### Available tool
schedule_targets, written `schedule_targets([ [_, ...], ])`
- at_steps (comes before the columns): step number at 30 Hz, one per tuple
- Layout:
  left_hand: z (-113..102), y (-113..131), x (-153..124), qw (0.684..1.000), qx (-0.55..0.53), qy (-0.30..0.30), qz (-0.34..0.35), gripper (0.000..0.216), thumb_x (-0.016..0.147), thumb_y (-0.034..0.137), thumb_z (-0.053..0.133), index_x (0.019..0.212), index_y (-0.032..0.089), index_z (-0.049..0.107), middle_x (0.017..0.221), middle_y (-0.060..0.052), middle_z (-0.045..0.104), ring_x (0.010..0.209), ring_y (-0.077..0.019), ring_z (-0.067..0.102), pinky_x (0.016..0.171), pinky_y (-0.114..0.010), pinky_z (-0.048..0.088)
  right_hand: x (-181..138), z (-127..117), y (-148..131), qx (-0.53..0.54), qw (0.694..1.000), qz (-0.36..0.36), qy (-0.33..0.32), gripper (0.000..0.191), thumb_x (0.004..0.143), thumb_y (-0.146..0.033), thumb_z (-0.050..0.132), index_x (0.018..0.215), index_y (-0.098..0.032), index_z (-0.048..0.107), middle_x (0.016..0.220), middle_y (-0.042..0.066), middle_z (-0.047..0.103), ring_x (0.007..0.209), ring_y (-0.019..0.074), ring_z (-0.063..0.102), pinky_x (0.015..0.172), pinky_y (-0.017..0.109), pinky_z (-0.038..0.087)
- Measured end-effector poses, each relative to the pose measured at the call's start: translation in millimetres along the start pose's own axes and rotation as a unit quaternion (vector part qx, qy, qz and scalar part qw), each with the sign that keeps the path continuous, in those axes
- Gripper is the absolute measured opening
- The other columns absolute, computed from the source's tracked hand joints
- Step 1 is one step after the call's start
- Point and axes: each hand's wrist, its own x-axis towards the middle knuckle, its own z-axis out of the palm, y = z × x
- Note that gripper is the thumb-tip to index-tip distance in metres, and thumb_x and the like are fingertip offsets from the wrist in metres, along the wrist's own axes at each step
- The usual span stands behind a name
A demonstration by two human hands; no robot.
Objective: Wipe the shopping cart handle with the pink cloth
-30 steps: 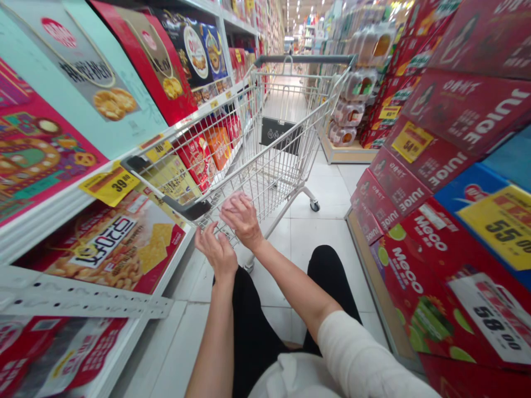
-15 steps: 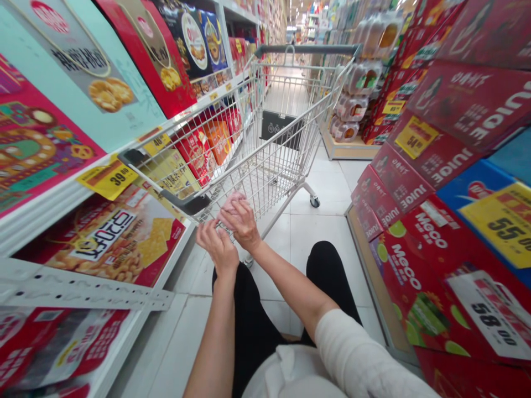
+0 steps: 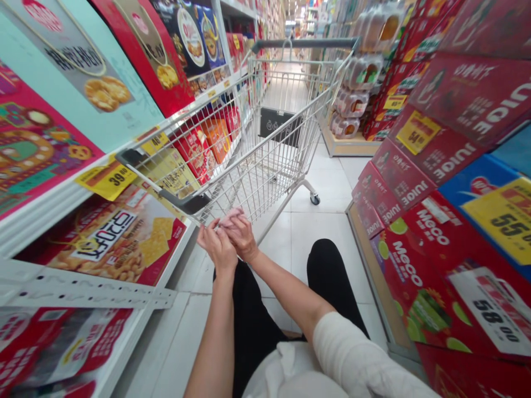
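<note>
Now both hands, left hand (image 3: 215, 247) and right hand (image 3: 241, 235), bunch pink cloth (image 3: 230, 217) beside cart (image 3: 265, 138).

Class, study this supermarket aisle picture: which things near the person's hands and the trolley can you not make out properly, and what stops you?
- Pink thing: head view, mostly covered by the right hand and left hand; its kind is unclear.
- Trolley near-side wheels: hidden behind the hands and basket.
- Price tag at the right: partly cut off by the edge.
- Far aisle end: too small and bright.

Biscuit boxes (image 3: 103, 237), juice cartons (image 3: 418, 166), probably.
</note>
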Motion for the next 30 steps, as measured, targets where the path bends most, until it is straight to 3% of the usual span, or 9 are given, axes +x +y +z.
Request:
schedule_targets([
  [5,-4.0,-3.0,1.3,1.0,-0.006,-0.015,-0.001,0.051,0.107,0.049,0.027,0.124,0.017,0.063,0.129,-0.017,0.065,0.141,-0.0291,0.043,0.124,-0.051,0.031,-24.9,-11.6,13.8,0.018,0.999,-0.003,-0.048,0.041,0.086,-0.007,0.063,0.12,-0.024,0.08,0.132,0.014,0.069,0.129,0.0259,0.061,0.111,0.046,0.056],
  [12,0.7,4.3,-2.2,1.0,0.018,-0.007,-0.004,0.056,0.107,0.052,0.023,0.121,0.016,0.063,0.128,-0.018,0.065,0.14,-0.0314,0.044,0.123,-0.055,0.03,20.5,-14.0,26.6,-0.019,0.997,0.049,0.057,0.04,0.093,-0.014,0.059,0.127,-0.024,0.077,0.148,0.014,0.057,0.148,0.0286,0.048,0.122,0.05,0.049],
  [19,-0.6,7.9,-6.0,1.0,0.007,-0.001,-0.002,0.051,0.107,0.05,0.028,0.122,0.017,0.064,0.129,-0.018,0.066,0.142,-0.0307,0.044,0.124,-0.052,0.03,-13.2,-19.3,26.7,0.048,0.992,0.112,0.023,0.049,0.084,-0.001,0.056,0.123,-0.02,0.079,0.137,0.016,0.062,0.134,0.0261,0.059,0.113,0.045,0.055],
  [25,-3.4,21.8,-11.7,1.0,0.01,0.014,0.005,0.049,0.108,0.048,0.027,0.126,0.017,0.061,0.13,-0.016,0.07,0.139,-0.0267,0.055,0.124,-0.046,0.035,36.7,-25.7,-2.6,0.06,0.976,0.191,0.083,0.057,0.087,-0.005,0.056,0.141,-0.021,0.068,0.152,0.015,0.052,0.147,0.0278,0.049,0.123,0.046,0.045],
  [27,-6.8,25.6,-12.7,1.0,0.014,0.002,-0.011,0.047,0.109,0.046,0.027,0.13,0.017,0.058,0.132,-0.016,0.07,0.132,-0.0251,0.062,0.118,-0.042,0.042,39.3,-25.9,-17.7,0.073,0.98,0.166,0.077,0.05,0.091,-0.013,0.062,0.139,-0.024,0.069,0.15,0.013,0.055,0.145,0.0276,0.05,0.124,0.046,0.045],
  [30,-12.3,29.0,-15.2,0.999,0.026,-0.008,-0.038,0.046,0.109,0.044,0.029,0.137,0.017,0.054,0.137,-0.018,0.068,0.129,-0.0254,0.065,0.11,-0.04,0.049,26.4,-28.4,-24.1,0.096,0.992,0.066,0.053,0.034,0.093,-0.027,0.071,0.127,-0.029,0.076,0.141,0.009,0.063,0.137,0.026,0.054,0.12,0.044,0.049],
])
